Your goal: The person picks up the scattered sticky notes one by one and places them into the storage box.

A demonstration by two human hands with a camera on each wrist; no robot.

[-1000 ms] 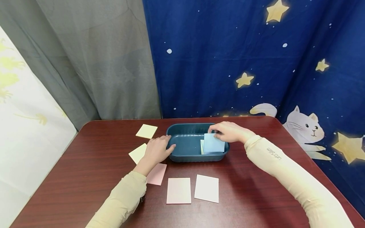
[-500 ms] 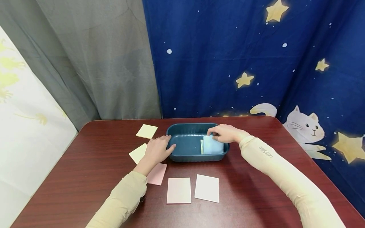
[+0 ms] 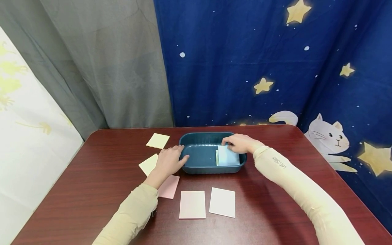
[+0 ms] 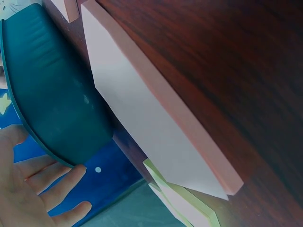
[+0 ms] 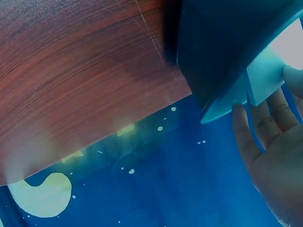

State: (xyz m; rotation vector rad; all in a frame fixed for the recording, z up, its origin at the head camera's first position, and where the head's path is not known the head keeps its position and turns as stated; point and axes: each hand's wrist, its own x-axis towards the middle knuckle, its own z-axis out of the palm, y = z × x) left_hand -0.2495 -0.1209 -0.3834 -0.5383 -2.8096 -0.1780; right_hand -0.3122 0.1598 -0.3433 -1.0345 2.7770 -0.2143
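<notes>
A dark blue-green plastic bin (image 3: 197, 158) stands near the back of the table. My right hand (image 3: 242, 143) pinches the upper edge of a light blue sticky note pad (image 3: 229, 157), which leans in the bin's right part. Just left of it shows the narrow edge of a yellow-green pad (image 3: 217, 158). In the right wrist view the blue pad (image 5: 266, 78) sits between thumb and fingers, above the rim. My left hand (image 3: 166, 164) rests at the bin's left end, fingers extended and spread, touching the rim in the left wrist view.
Two pale yellow pads, one farther back (image 3: 158, 140) and one nearer (image 3: 148, 164), lie left of the bin. A pink pad (image 3: 168, 187) is partly under the left forearm. A pale pink pad (image 3: 192, 205) and a white pad (image 3: 222, 202) lie in front. Curtains hang behind the table.
My right hand has lowered the blue pad into the bin and shifted slightly left. The pad's top edge now sits lower. The left hand has stayed in place.
</notes>
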